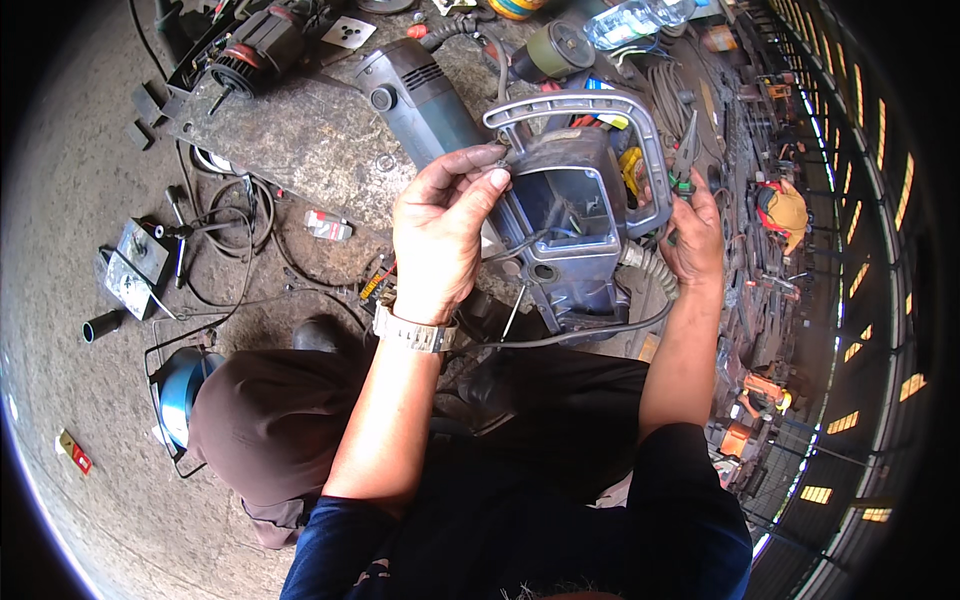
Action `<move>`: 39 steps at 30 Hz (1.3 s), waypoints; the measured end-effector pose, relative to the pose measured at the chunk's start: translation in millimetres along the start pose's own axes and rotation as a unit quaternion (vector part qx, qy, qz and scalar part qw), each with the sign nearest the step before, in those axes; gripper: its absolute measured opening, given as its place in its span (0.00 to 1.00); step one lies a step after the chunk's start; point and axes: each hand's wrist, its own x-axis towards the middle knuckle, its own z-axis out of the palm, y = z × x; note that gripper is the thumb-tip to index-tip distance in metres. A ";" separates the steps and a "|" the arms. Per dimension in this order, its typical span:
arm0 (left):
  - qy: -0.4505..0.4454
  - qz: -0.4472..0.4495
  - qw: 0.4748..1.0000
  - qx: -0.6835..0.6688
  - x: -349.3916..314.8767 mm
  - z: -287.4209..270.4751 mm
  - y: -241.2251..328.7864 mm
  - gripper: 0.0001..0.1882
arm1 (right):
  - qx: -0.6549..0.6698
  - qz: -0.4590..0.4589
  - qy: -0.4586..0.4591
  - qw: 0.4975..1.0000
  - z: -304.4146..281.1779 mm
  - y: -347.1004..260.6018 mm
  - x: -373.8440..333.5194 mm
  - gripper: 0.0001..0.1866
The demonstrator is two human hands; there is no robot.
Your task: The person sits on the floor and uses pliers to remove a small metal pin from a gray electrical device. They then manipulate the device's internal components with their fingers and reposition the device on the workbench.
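A grey power tool housing (578,150) with a loop handle (655,150) stands in front of me, its side opening showing wires (572,222) inside. A grey-green motor casing (420,110) with vents extends from it toward the far left. My left hand (440,215) is closed in a pinch at the housing's left edge; a tiny dark piece seems to be between thumb and forefinger, too small to name. To the right of the handle, my right hand (697,235) grips long-nose pliers (687,150) with green grips, their jaws pointing away from me. A black cable (600,338) runs below the housing.
A stone-like slab (290,140) lies under the work. An electric motor (255,55), a round tin (560,50) and a plastic bottle (635,22) lie at the far side. Coiled cable (240,215) and a small bottle (328,225) are on the left; cluttered tools line the right.
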 end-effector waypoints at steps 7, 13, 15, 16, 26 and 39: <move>0.000 0.036 0.998 0.056 -0.1 3.8 1.6 0.12 | 0.012 0.024 0.002 1.000 -4.5 0.5 1.5 0.32; 0.001 0.032 0.997 0.064 0.6 1.2 1.7 0.12 | 0.007 0.016 0.009 1.000 1.2 -2.1 -1.0 0.26; 0.005 0.032 0.998 0.061 0.6 1.3 1.8 0.12 | 0.009 0.015 0.004 1.000 -0.8 -1.5 -0.7 0.27; 0.005 0.032 0.998 0.058 0.5 1.4 2.0 0.12 | 0.010 0.014 0.001 1.000 -1.9 -0.9 -0.6 0.27; 0.035 0.053 0.984 0.169 -0.5 6.4 6.8 0.10 | 0.001 0.005 -0.004 1.000 -2.8 1.4 -0.6 0.30; 0.088 0.052 0.980 0.170 6.2 -12.1 -3.0 0.08 | 0.014 0.018 -0.041 0.999 -11.3 4.0 3.8 0.31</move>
